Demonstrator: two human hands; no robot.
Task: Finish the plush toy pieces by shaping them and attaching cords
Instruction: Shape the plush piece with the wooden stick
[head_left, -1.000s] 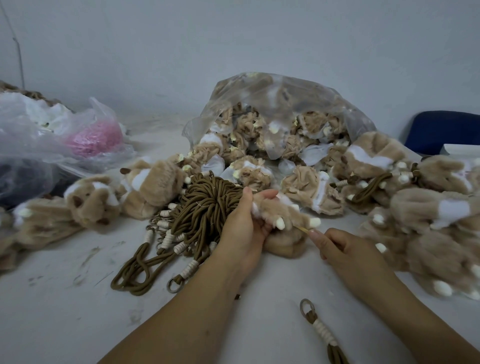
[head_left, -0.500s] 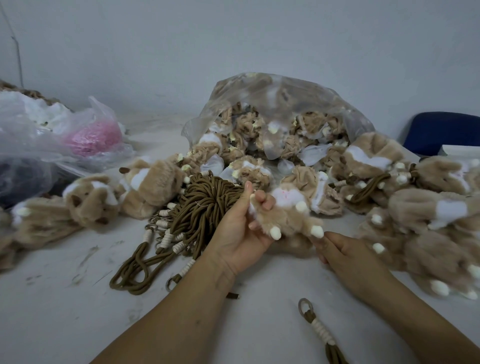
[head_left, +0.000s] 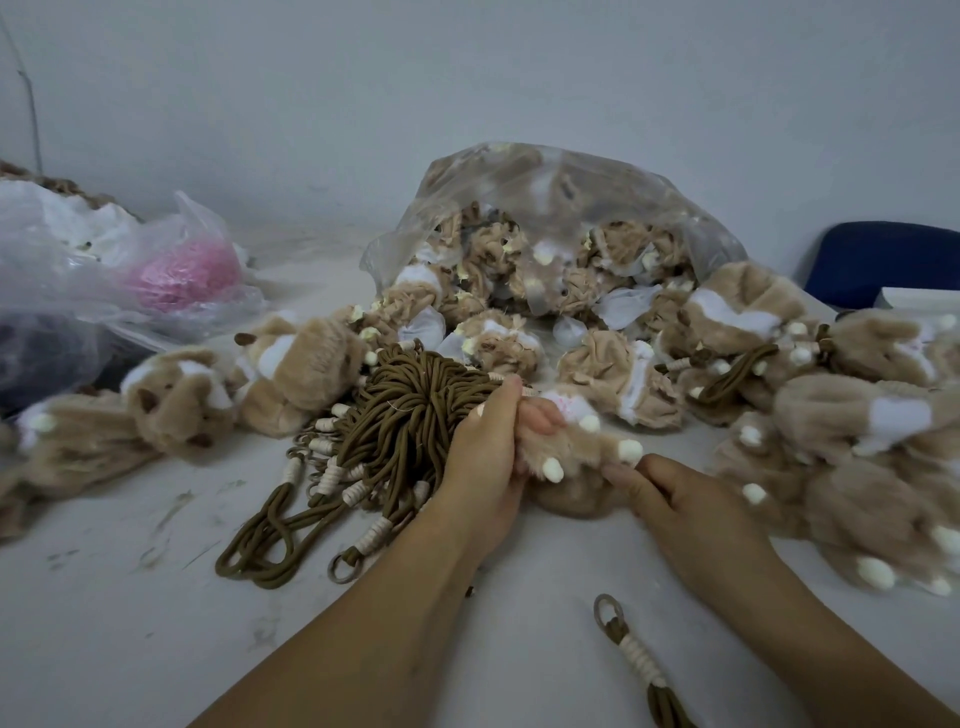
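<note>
That cord bundle (head_left: 410, 415) is partly blocked by the left hand (head_left: 483, 457), fingers wrapped round the tan plush paw (head_left: 576, 447). The loose cord (head_left: 636, 657) below is cut off at the edge. The right hand (head_left: 685, 504) is pressed against the paw's underside, grip can't be made out.

Bottom edge cutting off loose cord (head_left: 636, 657), plush piece (head_left: 576, 452) partly behind left hand (head_left: 483, 457)

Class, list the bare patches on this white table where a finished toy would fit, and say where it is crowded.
Bare: white table, near left, bordered by the brown cord bundle; a strip between the forearms beside the single ringed brown cord. Crowded: held tan plush piece, clear plastic bag of tan plush pieces, tan plush pile at right.
</note>
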